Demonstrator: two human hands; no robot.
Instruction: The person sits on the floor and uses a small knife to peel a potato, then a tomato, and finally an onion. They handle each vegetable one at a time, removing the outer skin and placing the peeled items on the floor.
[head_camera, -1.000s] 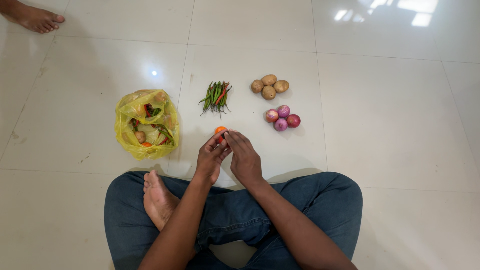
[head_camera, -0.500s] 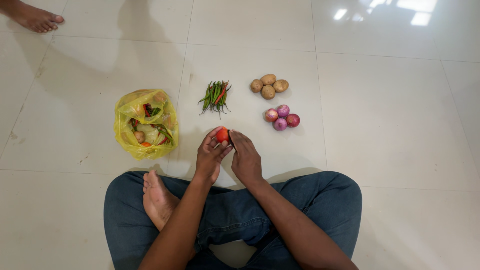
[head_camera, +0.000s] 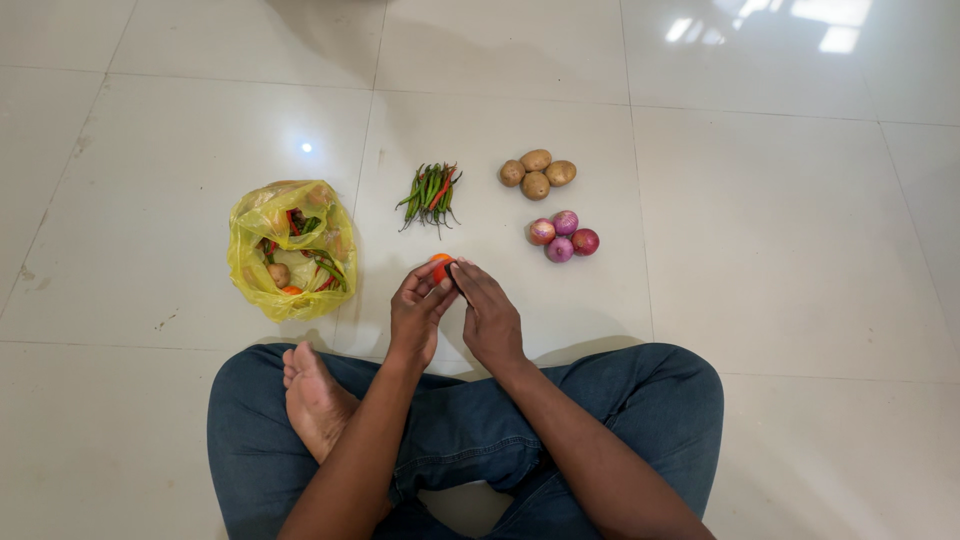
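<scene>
The person wears dark blue denim jeans, the cloth creased at the knees and gathered in folds across the lap. Both forearms are bare with no sleeves in view, and the left hand and right hand carry no rings, watch or gloves. One bare foot shows, unshod
</scene>
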